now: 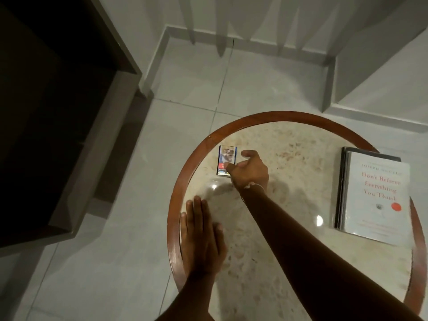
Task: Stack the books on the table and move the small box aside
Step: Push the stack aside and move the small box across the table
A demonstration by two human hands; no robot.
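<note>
Pale floor tiles and a dark cabinet surround the round table [176, 181], whose wooden rim frames a speckled stone top. At the table's right edge the books [372, 195] already lie one on another, a white-covered one on top of darker ones, so I judge the stacking done. What is left is the small box [226, 160], which lies flat near the table's far left rim. My right hand [249, 171] reaches across to it, fingers spread apart and only the fingertips touching its near right edge; nothing is clamped, and I cannot tell whether I am about to take it or letting go. My left hand [201, 230] rests flat and open on the table's left side, holding nothing. The box is shut, so its contents stay hidden; no other container shows.
</note>
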